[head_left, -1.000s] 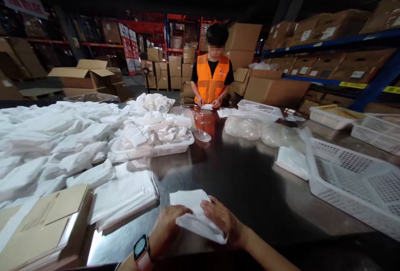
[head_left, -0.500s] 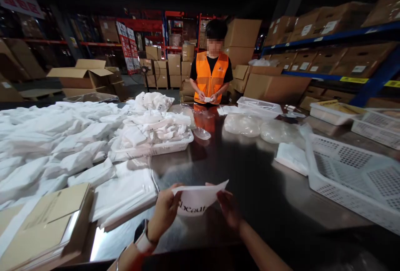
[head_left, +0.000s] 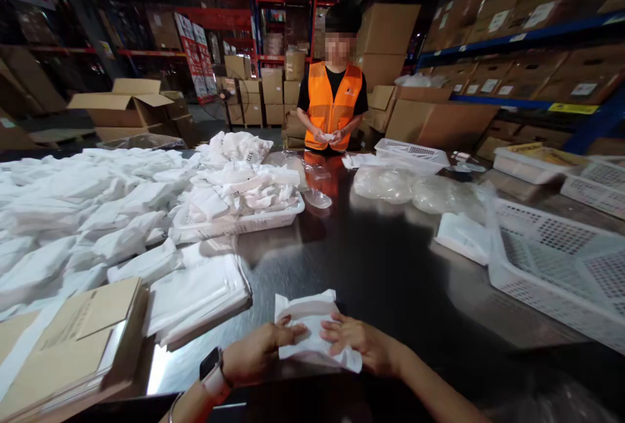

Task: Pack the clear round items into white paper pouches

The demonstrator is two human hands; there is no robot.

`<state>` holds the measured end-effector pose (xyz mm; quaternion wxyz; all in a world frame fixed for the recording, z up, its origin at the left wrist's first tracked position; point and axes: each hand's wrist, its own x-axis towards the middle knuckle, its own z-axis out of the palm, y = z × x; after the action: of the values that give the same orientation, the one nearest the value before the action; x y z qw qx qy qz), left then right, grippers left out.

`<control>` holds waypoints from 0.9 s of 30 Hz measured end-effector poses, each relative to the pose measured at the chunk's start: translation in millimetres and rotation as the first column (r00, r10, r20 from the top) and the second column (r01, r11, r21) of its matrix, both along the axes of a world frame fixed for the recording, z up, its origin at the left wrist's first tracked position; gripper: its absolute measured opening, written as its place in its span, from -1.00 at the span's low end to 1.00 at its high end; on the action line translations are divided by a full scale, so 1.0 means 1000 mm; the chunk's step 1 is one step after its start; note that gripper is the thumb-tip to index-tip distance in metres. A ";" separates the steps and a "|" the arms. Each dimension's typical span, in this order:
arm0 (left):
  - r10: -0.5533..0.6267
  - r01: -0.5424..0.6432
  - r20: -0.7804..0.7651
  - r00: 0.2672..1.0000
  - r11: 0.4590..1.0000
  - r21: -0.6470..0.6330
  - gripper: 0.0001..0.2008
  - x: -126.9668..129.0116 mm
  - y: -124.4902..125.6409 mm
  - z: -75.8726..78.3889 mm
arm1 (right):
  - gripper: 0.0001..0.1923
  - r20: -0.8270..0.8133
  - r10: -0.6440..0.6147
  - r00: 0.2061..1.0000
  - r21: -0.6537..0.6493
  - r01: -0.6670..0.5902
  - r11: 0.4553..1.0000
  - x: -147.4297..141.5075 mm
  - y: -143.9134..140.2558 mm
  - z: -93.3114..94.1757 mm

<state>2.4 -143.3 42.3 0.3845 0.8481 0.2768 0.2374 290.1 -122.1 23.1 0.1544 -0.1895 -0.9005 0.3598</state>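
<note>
A white printed bag [head_left: 310, 309], puffed by something inside it, lies on the dark table in front of me. My left hand [head_left: 266, 348], with a watch [head_left: 211, 371] on its wrist, rests on the bag's left side, its fingers stretched onto the surface. Across the right side of the bag lies my right hand [head_left: 359, 341], flat with fingers spread. What the bag contains is hidden. To the left of it lies a stack of flat white bags [head_left: 200, 293], close to a pile of filled white bags [head_left: 122, 208].
A white basket [head_left: 239, 224] heaped with bags stands beyond my hands. Flattened cardboard [head_left: 73, 338] lies at front left, a large perforated basket [head_left: 551, 286] at right. Clear plastic bundles [head_left: 383, 182] sit farther back. Across the table stands a person in an orange vest [head_left: 334, 101], holding something small and white.
The white bag, held up between both hands before with its lettering toward me, now lies lower on the table. Both hands have gone from gripping its edges to resting on top of it.
</note>
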 end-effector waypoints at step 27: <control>0.903 -0.902 -0.016 0.429 0.429 0.040 -0.60 0.036 -0.022 -0.063 | -0.31 -0.360 -0.883 0.302 0.499 0.862 0.091 -0.046 -0.014 -0.045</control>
<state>38.5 -164.8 -21.1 0.1827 0.5780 0.6904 0.3947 244.0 -136.4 -22.0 0.3736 -0.6274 -0.6725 -0.1210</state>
